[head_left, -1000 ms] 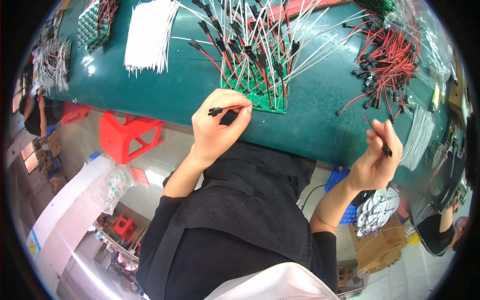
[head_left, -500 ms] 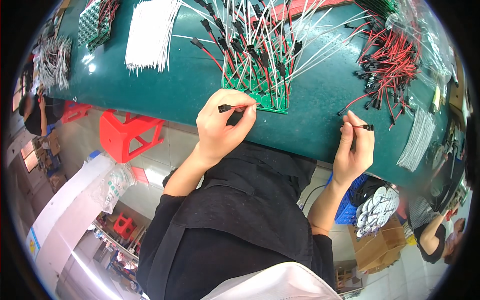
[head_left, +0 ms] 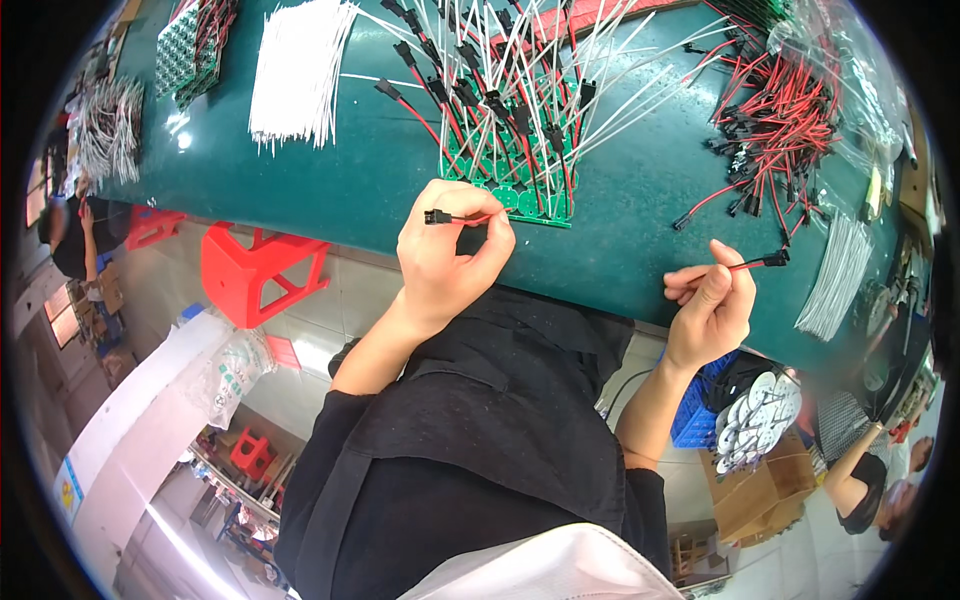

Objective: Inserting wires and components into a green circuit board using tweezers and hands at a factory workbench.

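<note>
Pinching slender, plastic-tipped wires [head_left: 462, 218]

Bright, glare on table [head_left: 300, 185], bent edges

Holding a first lead [head_left: 472, 217], short, red and black, pinched between thumb and forefinger of the left hand [head_left: 450, 240]; lying almost level, ending on the left in a small black connector [head_left: 438, 217]. Holding a second lead [head_left: 748, 265] of the same kind in the right hand [head_left: 712, 300], well apart from the first; slanting slightly upward to the right, ending in a matching black connector [head_left: 776, 258] past the fingers. Showing, just beyond the left hand, a green panel [head_left: 525, 204] of round circuit boards, lying flat on the table [head_left: 640, 210]; bristling with thin white wires [head_left: 600, 140] and red-and-black leads [head_left: 418, 114] tipped with black connectors [head_left: 387, 88], fanning away from the body and out to both sides.
</note>
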Motion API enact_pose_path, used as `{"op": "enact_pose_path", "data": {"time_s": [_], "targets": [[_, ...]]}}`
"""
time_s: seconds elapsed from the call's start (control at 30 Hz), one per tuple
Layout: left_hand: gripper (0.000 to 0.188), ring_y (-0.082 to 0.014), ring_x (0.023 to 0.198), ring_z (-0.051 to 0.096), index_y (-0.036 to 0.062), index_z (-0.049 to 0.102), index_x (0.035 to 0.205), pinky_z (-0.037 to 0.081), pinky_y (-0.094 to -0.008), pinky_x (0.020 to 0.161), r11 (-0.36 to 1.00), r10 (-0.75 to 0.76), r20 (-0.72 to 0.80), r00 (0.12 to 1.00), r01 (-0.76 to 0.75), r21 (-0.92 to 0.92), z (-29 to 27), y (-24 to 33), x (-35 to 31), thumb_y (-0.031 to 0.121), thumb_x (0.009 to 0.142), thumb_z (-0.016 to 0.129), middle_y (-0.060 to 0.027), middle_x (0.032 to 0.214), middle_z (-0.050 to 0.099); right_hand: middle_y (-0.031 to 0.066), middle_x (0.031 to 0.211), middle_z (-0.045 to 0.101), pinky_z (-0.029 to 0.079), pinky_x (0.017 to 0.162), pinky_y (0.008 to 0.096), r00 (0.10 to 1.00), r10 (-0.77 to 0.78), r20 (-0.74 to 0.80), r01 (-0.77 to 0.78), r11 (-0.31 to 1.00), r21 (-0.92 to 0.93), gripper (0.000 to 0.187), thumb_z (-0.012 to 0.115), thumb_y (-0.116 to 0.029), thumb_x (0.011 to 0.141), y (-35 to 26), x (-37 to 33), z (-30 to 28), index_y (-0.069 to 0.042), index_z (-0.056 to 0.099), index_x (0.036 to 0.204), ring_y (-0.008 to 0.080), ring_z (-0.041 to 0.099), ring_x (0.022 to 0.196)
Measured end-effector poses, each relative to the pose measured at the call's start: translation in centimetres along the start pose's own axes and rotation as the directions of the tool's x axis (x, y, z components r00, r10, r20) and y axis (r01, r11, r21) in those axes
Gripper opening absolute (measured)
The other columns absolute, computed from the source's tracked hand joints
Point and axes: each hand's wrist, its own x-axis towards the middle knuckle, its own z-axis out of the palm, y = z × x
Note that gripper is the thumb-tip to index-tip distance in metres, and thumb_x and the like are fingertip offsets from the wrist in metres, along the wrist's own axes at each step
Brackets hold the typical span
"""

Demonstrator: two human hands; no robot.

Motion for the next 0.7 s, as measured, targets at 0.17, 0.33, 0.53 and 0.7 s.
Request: {"op": "enact_pose_path", "data": {"time_s": [0.17,0.33,0.53,0.7], "targets": [[0.022,-0.0164,0.070,0.061,0.0015,0.061,0.088,0.052,-0.0261,0.059,1.000,-0.009,0.000,1.000,0.009,0.005,0.1,0.0,-0.1,-0.010,0.071,0.070,-0.0075,0.082,0.060,0.0065,0.063,0.062,0.038,0.042,0.0185,0.998,-0.058,-0.027,0.058,0.998,-0.014,0.023,0.050,-0.014,0.102,0.1,0.2,0.0,0.005,0.058,0.112,0.0064,0.051,0.046],[0.021,-0.0153,0.068,0.061,0.0028,0.061,0.086,0.051,-0.0251,0.060,1.000,0.010,0.003,1.000,-0.010,0.026,0.3,0.4,0.2,-0.008,0.072,0.071,-0.0060,0.081,0.064,0.0060,0.064,0.060,0.037,0.044,0.0185,0.998,-0.061,-0.020,0.061,0.998,0.022,0.022,0.050,-0.013,0.102,0.0,0.2,0.1,0.004,0.058,0.113,0.0063,0.051,0.049],[0.033,-0.0091,0.072,0.061,-0.0008,0.055,0.104,0.049,-0.0211,0.065,0.980,-0.174,0.022,0.984,0.176,-0.095,0.2,0.2,-0.1,-0.003,0.079,0.076,-0.0073,0.085,0.066,0.0091,0.078,0.062,0.045,0.054,0.0202,0.997,-0.048,0.066,0.048,0.999,0.007,0.023,0.052,-0.004,0.099,-1.4,0.2,0.0,0.005,0.059,0.119,0.0096,0.055,0.060],[0.034,-0.0110,0.067,0.060,0.0014,0.057,0.104,0.050,-0.0225,0.061,0.978,-0.162,0.024,0.986,0.164,-0.133,-0.2,-0.1,-0.2,-0.003,0.077,0.077,-0.0073,0.088,0.066,0.0146,0.085,0.070,0.055,0.060,0.0270,0.971,0.101,0.218,-0.160,0.949,0.272,0.013,0.065,0.008,0.086,-3.8,-2.0,1.3,0.006,0.065,0.098,0.0186,0.068,0.069]]}}
